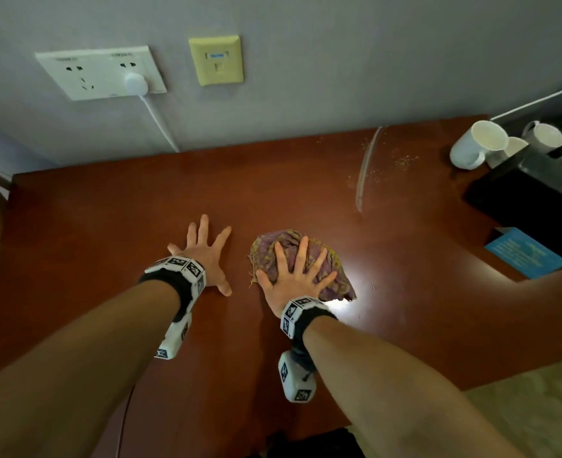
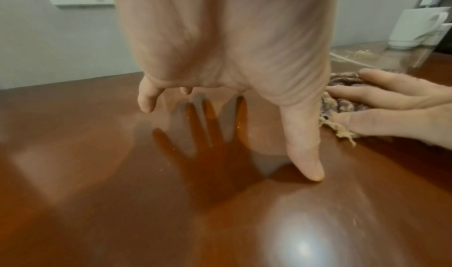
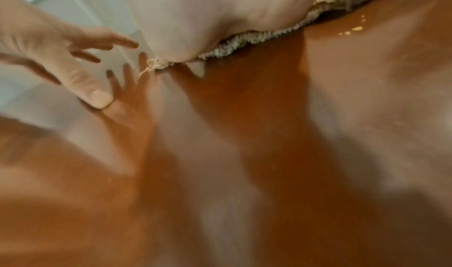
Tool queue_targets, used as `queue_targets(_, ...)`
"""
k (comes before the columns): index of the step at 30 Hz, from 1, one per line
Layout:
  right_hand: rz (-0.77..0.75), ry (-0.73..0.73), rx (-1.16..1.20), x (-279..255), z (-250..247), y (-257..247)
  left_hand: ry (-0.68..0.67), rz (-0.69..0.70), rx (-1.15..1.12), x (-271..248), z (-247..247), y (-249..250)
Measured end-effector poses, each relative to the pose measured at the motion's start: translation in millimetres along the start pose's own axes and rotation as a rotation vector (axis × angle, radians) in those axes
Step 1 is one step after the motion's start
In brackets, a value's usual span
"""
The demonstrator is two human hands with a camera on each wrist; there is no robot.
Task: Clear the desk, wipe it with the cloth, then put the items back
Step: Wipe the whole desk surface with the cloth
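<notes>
Cloth — purple-yellow, bunched, frayed edge, on desk

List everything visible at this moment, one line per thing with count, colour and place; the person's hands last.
desk: one, reddish brown, fills the view
cloth: one, purple and yellow, desk centre
crumbs: scattered, pale, far right of desk
mugs: at least two, white, far right corner
card: one, blue, right edge
socket plate: one, white, on wall, plug in it
data port: one, yellowish, on wall
left hand: spread flat on desk
right hand: pressing flat on cloth
</notes>
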State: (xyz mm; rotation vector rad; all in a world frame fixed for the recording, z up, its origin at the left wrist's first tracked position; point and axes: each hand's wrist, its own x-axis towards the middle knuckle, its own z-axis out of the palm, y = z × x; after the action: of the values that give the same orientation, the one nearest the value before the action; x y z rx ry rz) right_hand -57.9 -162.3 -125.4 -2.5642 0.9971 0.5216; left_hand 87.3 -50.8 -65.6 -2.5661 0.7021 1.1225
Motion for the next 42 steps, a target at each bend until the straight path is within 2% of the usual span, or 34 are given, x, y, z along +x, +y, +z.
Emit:
queue_targets(6, 0.098, -0.008, 0.064, 35, -18, 4, -0.06, -0.012, -0.055, 24, -27, 17)
queue_targets(11, 0.166, 0.023, 0.061, 100, -60, 37, -0.045, 0.028, -0.07, 52, -60, 41)
queue_targets(16, 0.128, 0.012, 0.007, 171, -102, 56, -0.115, -0.01, -0.055, 71, -82, 62)
queue_targets(21, 0.104, 0.021, 0.032, 245, -143, 50, -0.114, -0.025, -0.012, 77, -81, 61)
queue_targets(26, 0.06, 0.052, 0.015, 286, -165, 43, -0.109, -0.05, 0.019, 79, -80, 63)
queue_targets(34, -0.058, 0.031, -0.034, 273, -161, 58, -0.067, -0.066, 0.051, 69, -81, 66)
queue_targets(39, -0.103, -0.006, -0.077, 232, -142, 73, -0.027, -0.048, 0.194, 61, -77, 75)
queue_targets(42, -0.101, -0.013, -0.089, 198, -130, 85, 0.007, -0.021, 0.134, 53, -72, 81)
